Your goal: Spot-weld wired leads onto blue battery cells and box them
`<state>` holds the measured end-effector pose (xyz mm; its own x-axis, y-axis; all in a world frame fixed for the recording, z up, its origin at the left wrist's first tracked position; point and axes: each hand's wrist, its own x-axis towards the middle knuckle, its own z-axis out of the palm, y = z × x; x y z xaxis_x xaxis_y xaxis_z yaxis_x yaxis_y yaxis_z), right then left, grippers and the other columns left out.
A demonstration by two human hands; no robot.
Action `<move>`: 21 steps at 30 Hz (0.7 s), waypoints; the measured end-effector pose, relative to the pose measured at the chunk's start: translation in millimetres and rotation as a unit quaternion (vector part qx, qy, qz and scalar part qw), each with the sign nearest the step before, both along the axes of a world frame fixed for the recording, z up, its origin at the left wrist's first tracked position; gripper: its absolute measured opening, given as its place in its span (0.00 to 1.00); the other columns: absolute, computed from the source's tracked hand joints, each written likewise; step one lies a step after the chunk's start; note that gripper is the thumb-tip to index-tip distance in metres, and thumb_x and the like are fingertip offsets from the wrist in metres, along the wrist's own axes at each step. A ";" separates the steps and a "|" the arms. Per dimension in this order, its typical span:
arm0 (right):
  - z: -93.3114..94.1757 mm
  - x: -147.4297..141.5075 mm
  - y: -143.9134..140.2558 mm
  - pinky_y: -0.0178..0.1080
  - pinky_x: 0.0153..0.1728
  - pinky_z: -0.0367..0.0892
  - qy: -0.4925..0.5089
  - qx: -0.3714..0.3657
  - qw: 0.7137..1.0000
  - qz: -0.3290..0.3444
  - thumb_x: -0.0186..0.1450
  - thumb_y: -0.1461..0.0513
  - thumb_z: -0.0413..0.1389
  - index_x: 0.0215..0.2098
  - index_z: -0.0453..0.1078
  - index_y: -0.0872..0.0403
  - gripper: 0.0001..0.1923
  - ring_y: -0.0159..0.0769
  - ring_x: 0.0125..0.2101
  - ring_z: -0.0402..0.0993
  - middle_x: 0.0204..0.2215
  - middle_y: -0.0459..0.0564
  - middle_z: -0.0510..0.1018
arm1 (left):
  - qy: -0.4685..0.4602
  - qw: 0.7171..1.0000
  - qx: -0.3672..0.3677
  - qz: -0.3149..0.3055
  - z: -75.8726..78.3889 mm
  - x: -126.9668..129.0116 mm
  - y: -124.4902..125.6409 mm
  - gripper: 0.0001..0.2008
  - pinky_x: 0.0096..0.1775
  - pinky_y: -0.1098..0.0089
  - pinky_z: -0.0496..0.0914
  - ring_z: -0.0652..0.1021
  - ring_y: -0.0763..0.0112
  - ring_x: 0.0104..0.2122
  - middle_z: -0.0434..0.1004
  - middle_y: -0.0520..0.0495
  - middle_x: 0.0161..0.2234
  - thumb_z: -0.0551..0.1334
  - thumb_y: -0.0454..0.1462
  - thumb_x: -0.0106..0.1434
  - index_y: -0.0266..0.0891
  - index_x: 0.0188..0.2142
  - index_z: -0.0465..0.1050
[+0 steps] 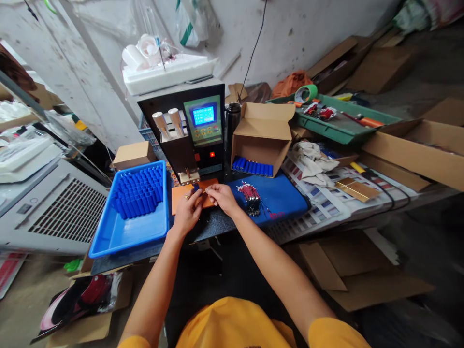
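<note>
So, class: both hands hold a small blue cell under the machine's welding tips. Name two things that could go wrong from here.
1. The left hand and right hand pinch the blue cell right below the welding tips; fingers could be nipped or burned.
2. The right forearm lies beside the bundle of red-tipped wires; a sideways move could knock it off the blue mat.

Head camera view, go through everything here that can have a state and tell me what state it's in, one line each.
Machine screen: lit blue.
Red light: on.
Cardboard box: open, lying on its side, blue cells in a row inside.
Blue tray: partly filled with upright blue cells.
Left hand: pinching a small blue cell.
Right hand: fingertips at the same cell.
Green tray: holding tools.
</note>
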<state>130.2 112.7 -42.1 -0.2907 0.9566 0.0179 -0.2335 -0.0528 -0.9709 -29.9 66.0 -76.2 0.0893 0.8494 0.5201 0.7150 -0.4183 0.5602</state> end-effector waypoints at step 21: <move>6.7 -12.7 2.7 0.30 0.15 0.49 -0.011 -0.045 0.995 -0.084 0.51 0.53 0.60 0.19 0.65 0.54 0.14 0.24 0.15 0.56 0.13 0.40 0.65 | -0.244 0.960 -0.121 0.068 16.7 2.3 15.4 0.13 0.29 0.73 0.66 0.72 0.73 0.25 0.74 0.51 0.25 0.62 0.43 0.59 0.37 0.37 0.78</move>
<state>117.5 115.3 -35.4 -0.1264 0.9892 -0.0747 -0.2249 -0.1019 -0.9690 -27.5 81.4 -59.5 -0.2349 0.9373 0.2574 0.3813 -0.1547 0.9114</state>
